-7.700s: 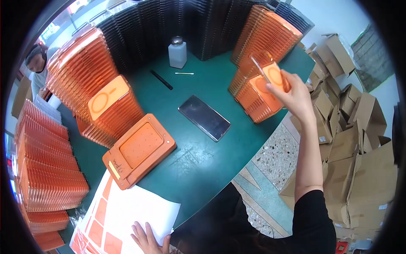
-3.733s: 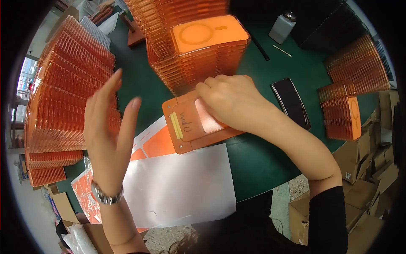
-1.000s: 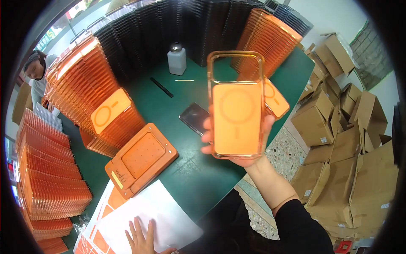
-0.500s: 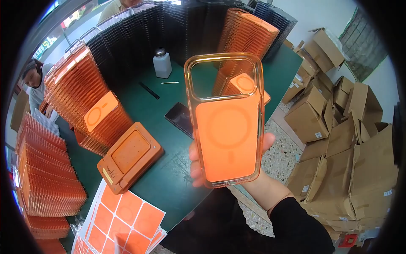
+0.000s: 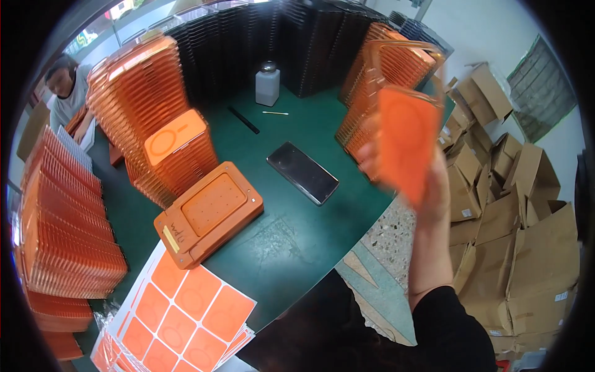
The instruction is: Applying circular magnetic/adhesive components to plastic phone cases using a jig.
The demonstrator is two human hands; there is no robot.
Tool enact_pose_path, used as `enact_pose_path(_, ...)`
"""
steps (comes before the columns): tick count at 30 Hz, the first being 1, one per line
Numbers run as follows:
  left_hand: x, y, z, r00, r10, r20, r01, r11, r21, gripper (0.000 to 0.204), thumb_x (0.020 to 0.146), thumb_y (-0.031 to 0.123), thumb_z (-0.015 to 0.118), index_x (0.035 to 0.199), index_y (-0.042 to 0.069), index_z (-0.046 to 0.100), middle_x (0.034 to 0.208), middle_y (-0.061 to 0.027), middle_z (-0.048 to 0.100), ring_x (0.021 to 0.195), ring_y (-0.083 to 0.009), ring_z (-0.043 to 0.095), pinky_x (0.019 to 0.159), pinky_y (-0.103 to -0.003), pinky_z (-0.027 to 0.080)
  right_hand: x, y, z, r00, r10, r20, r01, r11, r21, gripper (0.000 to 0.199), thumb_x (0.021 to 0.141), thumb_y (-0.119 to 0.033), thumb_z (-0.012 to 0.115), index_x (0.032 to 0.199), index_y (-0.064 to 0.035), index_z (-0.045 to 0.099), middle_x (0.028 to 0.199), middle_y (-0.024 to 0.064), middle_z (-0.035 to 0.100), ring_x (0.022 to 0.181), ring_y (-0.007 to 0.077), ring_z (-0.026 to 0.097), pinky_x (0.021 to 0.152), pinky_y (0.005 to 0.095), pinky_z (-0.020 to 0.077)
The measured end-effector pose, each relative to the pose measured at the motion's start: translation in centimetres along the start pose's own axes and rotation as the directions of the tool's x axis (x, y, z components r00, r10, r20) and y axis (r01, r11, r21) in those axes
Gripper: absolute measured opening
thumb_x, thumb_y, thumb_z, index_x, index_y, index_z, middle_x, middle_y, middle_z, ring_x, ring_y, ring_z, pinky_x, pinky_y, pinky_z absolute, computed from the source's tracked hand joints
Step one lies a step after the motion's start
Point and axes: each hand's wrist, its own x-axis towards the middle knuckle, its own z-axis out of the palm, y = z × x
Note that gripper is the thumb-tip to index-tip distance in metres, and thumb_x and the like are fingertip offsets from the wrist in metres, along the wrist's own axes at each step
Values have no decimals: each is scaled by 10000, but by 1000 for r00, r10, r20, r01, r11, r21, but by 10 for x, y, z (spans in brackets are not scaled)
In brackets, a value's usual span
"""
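Note:
My right hand is raised at the right, closed around a clear phone case with an orange panel marked by a faint ring. The case is tilted and smeared by motion; its open camera cutout is at the top. Behind it, partly covered, rises a stack of orange-tinted phone cases. My left hand is out of view. An orange-brown fixture block with a shallow recess lies mid-table. Sheets of orange stickers lie near the front left, partly under the block.
A dark smartphone, a black strip, a cotton swab and a white pump bottle are on the green table. Case stacks line its left; black stacks line the back. Cardboard boxes fill the right. Another person sits far left.
My right hand has carried the phone case up and to the right, turning it edgeways, away from the middle. The smartphone is now uncovered. The view has shifted slightly.

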Motion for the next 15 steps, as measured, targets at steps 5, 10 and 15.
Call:
enact_pose_path(5, 25, -13, 40, 997, 8, -81, -15, 997, -81, 453, 941, 179, 607, 1359, 7, 588, 1363, -256, 599, 1293, -439, 535, 1100, -529, 391, 45, -7, -82, 956, -223, -191, -143, 214, -966, 836, 808, -463, 811, 1388, 81, 555, 1213, 210, 662, 972, 236, 700, 789, 345, 562)
enact_pose_path(10, 33, -14, 69, 984, -43, -172, 19, 991, -135, 429, 950, 168, 597, 1346, 2, 595, 1348, -255, 609, 1273, -430, 551, 1086, -525, 404, 65, 22, -105, 924, 75, -376, -377, 2, -926, 906, 761, -565, 802, 1328, 109, 592, 1180, 275, 691, 1128, 333, 679, 989, 406, 499)
enact_pose_path(15, 19, -4, 78, 961, -141, -237, 107, 983, -151, 407, 959, 157, 587, 1333, -2, 603, 1333, -254, 620, 1254, -422, 567, 1072, -521, 416, 60, 14, -91, 927, 203, -316, -325, 11, -946, 894, 757, -541, 813, 1348, 91, 587, 1203, 268, 688, 1144, 311, 671, 987, 381, 498)
